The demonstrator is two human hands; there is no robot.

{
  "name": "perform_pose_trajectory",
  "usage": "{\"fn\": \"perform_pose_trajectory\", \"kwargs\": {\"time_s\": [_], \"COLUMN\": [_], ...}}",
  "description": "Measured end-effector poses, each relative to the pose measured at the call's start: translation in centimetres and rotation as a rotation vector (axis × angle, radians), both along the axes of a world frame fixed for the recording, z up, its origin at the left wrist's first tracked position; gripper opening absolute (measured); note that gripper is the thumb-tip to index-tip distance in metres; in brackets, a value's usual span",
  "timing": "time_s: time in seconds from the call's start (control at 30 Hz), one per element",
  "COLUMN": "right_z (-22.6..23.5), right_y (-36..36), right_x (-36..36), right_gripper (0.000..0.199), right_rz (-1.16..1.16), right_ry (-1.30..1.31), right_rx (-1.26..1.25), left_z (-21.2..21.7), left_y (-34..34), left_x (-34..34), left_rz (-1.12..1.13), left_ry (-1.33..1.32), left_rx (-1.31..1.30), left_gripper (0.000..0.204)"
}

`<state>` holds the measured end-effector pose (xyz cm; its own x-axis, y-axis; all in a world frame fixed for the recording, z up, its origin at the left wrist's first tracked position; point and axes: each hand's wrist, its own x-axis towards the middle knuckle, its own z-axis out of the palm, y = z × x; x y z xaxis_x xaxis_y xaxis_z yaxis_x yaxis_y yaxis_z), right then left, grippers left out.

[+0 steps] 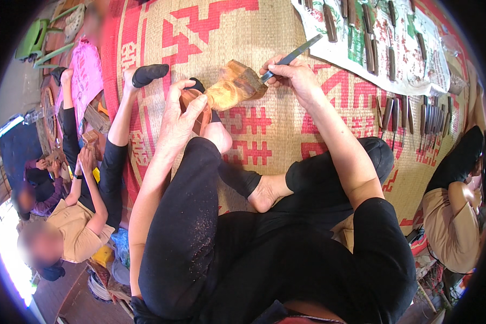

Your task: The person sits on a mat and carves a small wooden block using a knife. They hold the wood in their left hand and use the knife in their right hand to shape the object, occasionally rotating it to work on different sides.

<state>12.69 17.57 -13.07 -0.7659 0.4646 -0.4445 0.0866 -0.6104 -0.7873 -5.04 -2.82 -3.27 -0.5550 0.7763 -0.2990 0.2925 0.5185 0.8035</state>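
My left hand (179, 110) is closed at the narrow end of a carved wood block (229, 93), yellow-brown with a darker, rough wide end. Under its thumb shows a reddish-brown curved piece (197, 112); whether it joins the block I cannot tell. In my right hand (294, 75) is a long, flat, dark metal chisel (301, 50), pinched between thumb and fingers. One end of it points up and right; its lower end meets or overlaps the block's dark end. My bare foot (217, 137) lies just below the block.
Beneath me spreads a woven mat (286, 127) with red patterns. A printed sheet (329, 56) at the far right bears several dark-handled tools, and more tools (434, 120) lie in a row below it. People sit at the left (78, 232) and right (453, 227).
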Motion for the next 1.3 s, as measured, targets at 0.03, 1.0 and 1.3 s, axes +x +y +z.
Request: {"fn": "perform_pose_trajectory", "kwargs": {"time_s": [0.03,1.0,1.3], "right_z": [0.2,-0.7,-1.2], "right_y": [0.0,-0.2,-1.0], "right_x": [-0.1,-0.4,-0.7], "right_gripper": [0.01,0.011,0.016], "right_rz": [0.004,-0.018,-0.043], "right_ry": [-0.019,-0.123,-0.104], "right_rx": [0.019,0.279,0.137], "left_z": [0.3,2.7,3.2], "left_y": [0.1,1.6,1.8], "left_x": [0.0,2.4,2.8], "left_rz": [-0.009,-0.273,-0.319], "left_ry": [-0.004,0.246,0.292], "left_rx": [-0.006,-0.129,-0.178], "left_gripper": [0.044,0.078,0.069]}}
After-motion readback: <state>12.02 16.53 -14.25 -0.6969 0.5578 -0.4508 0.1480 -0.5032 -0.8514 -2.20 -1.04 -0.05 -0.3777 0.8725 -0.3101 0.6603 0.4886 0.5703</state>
